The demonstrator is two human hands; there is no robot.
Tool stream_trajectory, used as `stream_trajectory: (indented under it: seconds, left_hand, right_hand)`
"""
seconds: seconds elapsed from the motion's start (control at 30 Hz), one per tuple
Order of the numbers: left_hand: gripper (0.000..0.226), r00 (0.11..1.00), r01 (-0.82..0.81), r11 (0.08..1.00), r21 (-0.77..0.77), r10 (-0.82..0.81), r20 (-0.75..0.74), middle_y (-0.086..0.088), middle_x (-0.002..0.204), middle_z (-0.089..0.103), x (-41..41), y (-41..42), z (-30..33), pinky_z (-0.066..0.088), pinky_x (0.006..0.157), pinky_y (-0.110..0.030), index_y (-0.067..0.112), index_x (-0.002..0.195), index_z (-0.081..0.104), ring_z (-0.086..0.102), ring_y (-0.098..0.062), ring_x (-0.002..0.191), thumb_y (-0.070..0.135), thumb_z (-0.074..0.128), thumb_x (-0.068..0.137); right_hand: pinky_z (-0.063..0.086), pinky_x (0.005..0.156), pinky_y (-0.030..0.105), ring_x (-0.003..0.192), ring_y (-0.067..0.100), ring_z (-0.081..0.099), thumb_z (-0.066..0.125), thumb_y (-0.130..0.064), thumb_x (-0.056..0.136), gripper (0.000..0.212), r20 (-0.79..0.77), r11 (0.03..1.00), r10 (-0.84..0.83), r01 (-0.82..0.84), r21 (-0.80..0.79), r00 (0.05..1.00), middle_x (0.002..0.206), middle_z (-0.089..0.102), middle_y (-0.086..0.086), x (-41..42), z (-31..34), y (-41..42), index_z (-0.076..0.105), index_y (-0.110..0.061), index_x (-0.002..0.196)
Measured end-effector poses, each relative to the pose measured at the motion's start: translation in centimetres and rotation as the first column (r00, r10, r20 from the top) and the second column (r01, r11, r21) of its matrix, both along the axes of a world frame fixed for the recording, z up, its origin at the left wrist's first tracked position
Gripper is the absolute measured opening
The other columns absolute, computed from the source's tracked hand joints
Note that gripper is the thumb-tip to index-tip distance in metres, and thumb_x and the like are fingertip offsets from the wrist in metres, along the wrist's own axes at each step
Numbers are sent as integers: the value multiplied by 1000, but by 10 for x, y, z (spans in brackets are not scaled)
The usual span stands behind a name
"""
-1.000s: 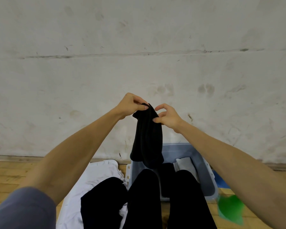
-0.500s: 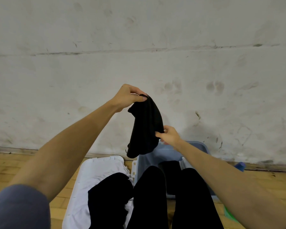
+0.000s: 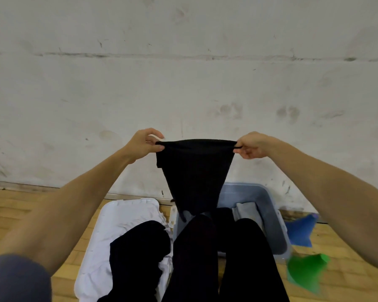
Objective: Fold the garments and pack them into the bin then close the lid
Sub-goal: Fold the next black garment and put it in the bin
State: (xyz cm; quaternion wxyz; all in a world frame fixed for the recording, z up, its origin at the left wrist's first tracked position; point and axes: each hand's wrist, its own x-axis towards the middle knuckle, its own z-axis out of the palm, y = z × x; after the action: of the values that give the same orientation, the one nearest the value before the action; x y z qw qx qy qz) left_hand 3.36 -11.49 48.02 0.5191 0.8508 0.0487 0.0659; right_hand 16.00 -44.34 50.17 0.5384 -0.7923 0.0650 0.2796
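A black garment hangs stretched between my hands in front of the wall, its top edge taut and its lower end tapering down over the bin. My left hand pinches its left top corner and my right hand pinches the right one. Below stands the grey-blue bin, open, against the wall, with a folded grey garment and dark cloth inside. The white lid lies on the floor to the bin's left, with white cloth and another black garment on it.
My black-clad legs stretch toward the bin and hide its near side. A blue cloth and a green cloth lie on the wooden floor at the right. The scuffed white wall stands right behind the bin.
My right hand slid down the hanging black garment, then moved up and to the right with its edge. The garment now spreads wide between both hands instead of hanging bunched from the left.
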Motion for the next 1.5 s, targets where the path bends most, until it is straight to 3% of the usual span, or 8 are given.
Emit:
stream_trajectory:
  seconds: [0.1, 0.2, 0.43, 0.53, 0.67, 0.87, 1.0, 1.5]
  left_hand:
    - [35, 992, 70, 993, 95, -59, -114, -13, 101, 68, 5, -2, -11, 51, 90, -28, 8, 124, 61, 65, -21, 94, 1, 66, 90]
    - [15, 996, 75, 973, 217, -60, -71, -13, 99, 70, 9, -7, -14, 50, 87, -32, 3, 106, 70, 63, -19, 91, 5, 60, 94]
    - [21, 995, -84, 951, -298, 97, 28, -1, 97, 66, 18, -24, -10, 52, 83, -29, 10, 101, 63, 62, -14, 90, 27, 50, 101]
    - [24, 983, -163, 920, -358, 183, 24, 2, 100, 63, 22, -40, -6, 49, 76, -25, 13, 105, 57, 60, -11, 90, 32, 42, 104]
    - [27, 937, -293, 937, -188, 320, 139, 3, 96, 52, 28, -61, -10, 42, 75, -22, 11, 107, 48, 51, -8, 85, 35, 35, 105]
    - [28, 990, -107, 809, -578, 30, -141, -9, 105, 68, 34, -53, -8, 55, 76, -29, 3, 113, 60, 67, -21, 93, 23, 57, 94]
    - [23, 933, -118, 856, -504, -78, -352, -15, 106, 69, 37, -41, -21, 58, 77, -31, -4, 110, 63, 69, -25, 94, -7, 58, 88]
    - [34, 985, -160, 875, -456, 112, -130, -4, 112, 70, 61, -73, -62, 54, 93, -34, 14, 106, 67, 65, -18, 106, 45, 58, 95]
  right_hand:
    - [47, 44, 19, 45, 10, 58, 42, 6, 92, 26, 32, 997, 37, -39, 67, 999, 75, 59, 13, 1, 16, 1, 63, -3, 104]
    - [54, 51, 24, 53, 15, 65, 43, 0, 94, 21, 82, 993, 47, -56, 100, 995, 79, 67, 16, -4, 22, 2, 60, -1, 107]
    - [61, 77, 34, 94, 36, 71, 47, 4, 89, 17, 38, 914, 24, -37, 404, 999, 104, 69, 28, -8, 19, -8, 56, 6, 103]
    - [59, 81, 30, 94, 29, 72, 68, 6, 84, 28, 173, 958, 191, -222, 182, 966, 106, 70, 24, -9, 9, -6, 63, 11, 110]
    - [51, 54, 19, 61, 15, 56, 76, -12, 83, 20, 454, 984, 178, -156, -87, 873, 75, 63, 8, -11, 1, 6, 67, 1, 94]
    - [54, 84, 35, 96, 23, 65, 62, -16, 95, 7, 364, 943, 23, -141, 301, 931, 103, 64, 9, -4, -15, 7, 56, -11, 96]
    - [58, 77, 27, 100, 23, 69, 59, -16, 97, 24, 341, 943, 120, -215, 256, 932, 110, 69, 10, -2, -25, -4, 62, -3, 117]
    - [55, 81, 36, 102, 18, 64, 38, -35, 105, 31, 431, 987, -75, 6, 159, 899, 113, 66, 1, 14, -62, -12, 59, -17, 117]
